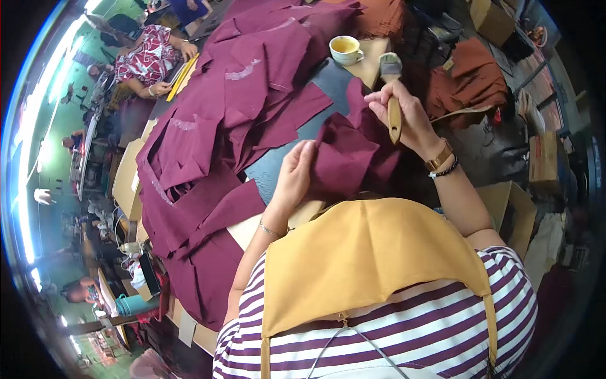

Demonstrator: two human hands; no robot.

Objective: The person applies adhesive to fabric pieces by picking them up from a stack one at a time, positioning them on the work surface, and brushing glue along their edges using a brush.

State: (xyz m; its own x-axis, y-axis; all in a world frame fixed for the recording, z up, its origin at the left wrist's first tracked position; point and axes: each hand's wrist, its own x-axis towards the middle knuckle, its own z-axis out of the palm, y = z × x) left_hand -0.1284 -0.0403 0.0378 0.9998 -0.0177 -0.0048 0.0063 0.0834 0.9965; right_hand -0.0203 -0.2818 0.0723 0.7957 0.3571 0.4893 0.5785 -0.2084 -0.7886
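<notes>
My left hand (294, 174) pinches the edge of a maroon fabric piece (346, 163), which hangs in loose folds in front of my chest. In my right hand (413, 120) is a brush (394, 119) with a wooden handle. Its bristle end points away from me, and the handle's tip points back toward my body. The right fingertips are close to the fabric's far edge; whether they touch it I cannot tell. Just beyond the brush head stands a white cup (345, 50) with yellowish contents. A dark blue-grey surface (278, 161) shows beneath the cloth.
Overlapping maroon fabric pieces (189, 148), some with whitish streaks, cover the left side of the table. Rust-coloured cloth (470, 79) is piled at the right. An open cardboard box (514, 215) stands near my right elbow. Another person (148, 60) works at the far left.
</notes>
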